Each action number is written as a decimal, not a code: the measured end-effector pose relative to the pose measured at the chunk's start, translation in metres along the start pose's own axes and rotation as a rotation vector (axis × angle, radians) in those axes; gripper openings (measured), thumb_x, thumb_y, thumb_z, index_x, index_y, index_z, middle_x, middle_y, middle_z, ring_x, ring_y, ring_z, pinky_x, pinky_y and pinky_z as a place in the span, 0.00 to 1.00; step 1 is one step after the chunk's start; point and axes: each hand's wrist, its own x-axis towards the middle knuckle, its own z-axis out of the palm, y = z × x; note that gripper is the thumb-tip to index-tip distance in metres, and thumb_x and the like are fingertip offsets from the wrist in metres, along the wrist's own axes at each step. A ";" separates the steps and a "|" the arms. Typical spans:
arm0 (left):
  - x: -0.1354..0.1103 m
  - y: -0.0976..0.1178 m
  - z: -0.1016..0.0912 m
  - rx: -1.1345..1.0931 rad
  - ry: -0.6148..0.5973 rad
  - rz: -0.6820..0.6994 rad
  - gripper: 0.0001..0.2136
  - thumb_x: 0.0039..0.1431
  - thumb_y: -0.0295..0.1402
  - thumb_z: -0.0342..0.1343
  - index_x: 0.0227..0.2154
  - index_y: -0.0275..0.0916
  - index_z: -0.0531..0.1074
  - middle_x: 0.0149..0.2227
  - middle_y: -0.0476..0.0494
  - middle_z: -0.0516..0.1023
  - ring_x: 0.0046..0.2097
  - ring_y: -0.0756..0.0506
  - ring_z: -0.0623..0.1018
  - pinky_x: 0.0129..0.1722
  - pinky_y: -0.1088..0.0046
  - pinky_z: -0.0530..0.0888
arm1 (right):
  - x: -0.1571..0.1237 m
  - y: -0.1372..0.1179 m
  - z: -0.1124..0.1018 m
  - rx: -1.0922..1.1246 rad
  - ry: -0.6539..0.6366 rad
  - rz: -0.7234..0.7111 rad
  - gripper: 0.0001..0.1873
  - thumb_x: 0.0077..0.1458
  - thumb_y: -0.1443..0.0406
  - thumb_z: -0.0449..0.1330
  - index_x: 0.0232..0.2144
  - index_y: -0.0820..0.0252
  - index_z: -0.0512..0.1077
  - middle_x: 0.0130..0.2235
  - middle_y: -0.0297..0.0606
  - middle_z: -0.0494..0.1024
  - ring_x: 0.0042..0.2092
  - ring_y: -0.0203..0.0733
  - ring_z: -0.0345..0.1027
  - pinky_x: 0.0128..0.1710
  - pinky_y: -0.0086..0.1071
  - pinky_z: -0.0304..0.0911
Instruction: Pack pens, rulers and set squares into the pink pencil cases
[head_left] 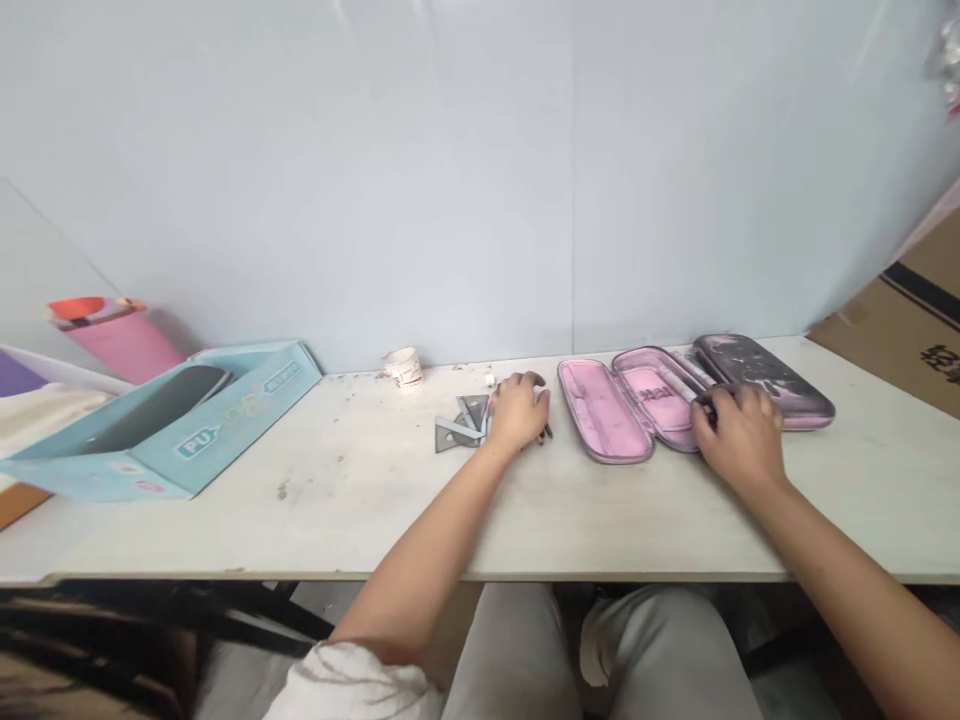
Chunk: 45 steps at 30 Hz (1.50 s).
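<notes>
My left hand (517, 411) is lowered to the table, its fingers curled down over a small group of stationery. Dark tips of pencils or pens (547, 432) stick out beside it; what the fingers hold is hidden. Grey rulers and a set square (459, 428) lie just left of that hand. To the right, a pencil case (606, 410) lies unzipped and spread flat, showing its pink lining. My right hand (739, 430) is closed at the case's right edge, fingertips bent over the rim. A pale, stick-like thing (679, 385) runs inside the case towards those fingertips.
A closed black-and-pink case (765, 380) lies behind my right hand. A crumpled white paper cup (403, 367) stands near the wall. At left is a light blue box (247, 405) holding a dark case, with a pink roll (124, 340) behind. A cardboard box (900, 310) stands right.
</notes>
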 end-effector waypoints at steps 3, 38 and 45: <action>-0.014 -0.037 -0.010 0.252 0.070 -0.090 0.15 0.57 0.36 0.45 0.43 0.34 0.67 0.44 0.33 0.69 0.49 0.37 0.66 0.48 0.56 0.61 | 0.004 -0.034 -0.003 0.052 -0.021 -0.102 0.16 0.56 0.60 0.48 0.36 0.64 0.71 0.40 0.50 0.69 0.45 0.53 0.58 0.40 0.42 0.56; -0.027 -0.050 -0.020 -0.156 0.015 -0.132 0.13 0.60 0.37 0.42 0.33 0.36 0.68 0.36 0.38 0.70 0.43 0.41 0.69 0.45 0.63 0.64 | 0.023 -0.184 0.014 1.061 -0.260 -0.118 0.14 0.56 0.59 0.50 0.41 0.60 0.66 0.41 0.45 0.72 0.45 0.45 0.64 0.47 0.42 0.59; -0.031 -0.011 -0.016 -1.279 -0.380 -0.226 0.10 0.55 0.40 0.51 0.35 0.39 0.63 0.21 0.53 0.65 0.21 0.54 0.66 0.21 0.80 0.61 | 0.034 -0.176 -0.001 1.716 -0.440 0.237 0.22 0.54 0.56 0.53 0.50 0.52 0.58 0.37 0.36 0.74 0.37 0.37 0.70 0.41 0.37 0.65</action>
